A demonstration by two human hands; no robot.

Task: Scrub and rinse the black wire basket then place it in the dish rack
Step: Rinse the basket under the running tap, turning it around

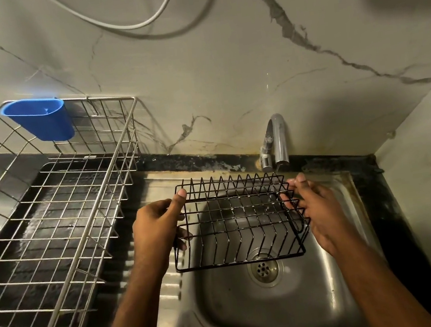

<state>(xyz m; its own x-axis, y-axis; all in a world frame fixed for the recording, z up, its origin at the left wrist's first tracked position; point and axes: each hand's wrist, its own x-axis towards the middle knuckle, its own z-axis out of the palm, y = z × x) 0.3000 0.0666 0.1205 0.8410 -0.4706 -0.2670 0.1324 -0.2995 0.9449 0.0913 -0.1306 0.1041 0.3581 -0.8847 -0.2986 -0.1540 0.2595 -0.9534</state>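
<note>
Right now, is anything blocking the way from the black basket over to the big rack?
Nothing visible does. Both hands, left hand and right hand, hold the black basket over the sink. The rack sits to the left, holding only a blue cup on its far rim.

Two bare forearms reach in from the near edge, one on the left and one on the right, each ending in a bare hand: the left hand (159, 226) and the right hand (318, 212). No sleeve, cuff, glove, watch, ring or band shows on either arm as far as the picture reaches. The fingernails are short and plain, clearest on the left thumb. Faint hair shows along both forearms
</note>
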